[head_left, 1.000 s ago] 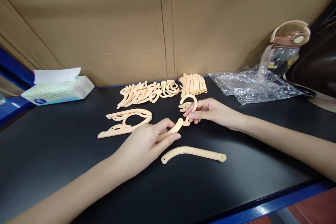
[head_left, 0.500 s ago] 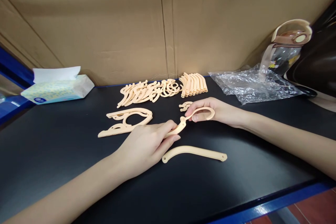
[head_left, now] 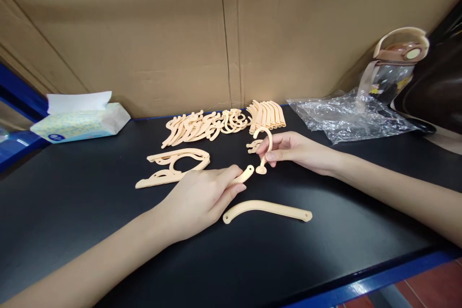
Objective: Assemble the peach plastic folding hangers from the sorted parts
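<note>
My left hand (head_left: 202, 199) is closed on a curved cream plastic hanger arm (head_left: 246, 174); its holed tip sticks out past the thumb and finger, and the rest is hidden under the hand. Between the fingertips of my right hand (head_left: 287, 149) is a cream hanger hook (head_left: 269, 140), upright, with its round base low and just right of the arm's tip, apart from it. A loose curved hanger arm (head_left: 267, 207) lies on the black table in front. Left of my left hand rests a folded hanger (head_left: 162, 180), partly covered by that hand. A small cream piece (head_left: 253, 145) lies behind the hook.
At the back are a heap of cream hanger parts (head_left: 191, 127) and a neat row of hanger arms (head_left: 267, 114). A tissue pack (head_left: 81, 122) sits left. Crumpled clear plastic (head_left: 353, 118) and a drinking bottle (head_left: 393, 70) stand right, before a cardboard wall (head_left: 144, 33).
The hook has come away from the arm's tip and turned from lying sideways to upright in my right hand. My left hand has hardly moved.
</note>
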Tool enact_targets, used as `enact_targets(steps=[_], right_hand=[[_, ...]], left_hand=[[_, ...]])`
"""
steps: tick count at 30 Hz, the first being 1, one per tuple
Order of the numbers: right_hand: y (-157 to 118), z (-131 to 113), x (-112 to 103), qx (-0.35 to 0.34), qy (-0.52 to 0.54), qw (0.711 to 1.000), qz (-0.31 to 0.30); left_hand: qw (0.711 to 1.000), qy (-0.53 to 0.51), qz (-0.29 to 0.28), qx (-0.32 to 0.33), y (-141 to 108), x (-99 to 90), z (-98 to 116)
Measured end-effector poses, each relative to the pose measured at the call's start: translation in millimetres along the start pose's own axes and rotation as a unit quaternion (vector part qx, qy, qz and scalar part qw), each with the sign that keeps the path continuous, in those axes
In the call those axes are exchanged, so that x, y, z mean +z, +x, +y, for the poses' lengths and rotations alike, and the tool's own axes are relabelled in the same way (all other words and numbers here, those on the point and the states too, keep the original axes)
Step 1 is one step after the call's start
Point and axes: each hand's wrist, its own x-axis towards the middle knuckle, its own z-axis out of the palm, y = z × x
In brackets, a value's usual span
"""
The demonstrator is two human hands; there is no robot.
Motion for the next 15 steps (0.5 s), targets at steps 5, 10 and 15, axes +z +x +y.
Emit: enact_targets(steps=[5,10,15], right_hand=[[1.3,1.0,0.7,-0.006,0.016,1.000,-0.003],[1.2,-0.2,1.9,-0.006,0.019,1.000,-0.009],[0.8,0.3,1.5,-0.008,0.020,1.000,-0.012]], left_hand=[[1.000,0.000,-0.006,0.009,-1.0,-0.8,1.2],[1.000,-0.012,-0.008,0.024,-1.2,-0.8,0.8],[0.999,-0.011,-0.006,0.040,-1.3,0.1,0.2]])
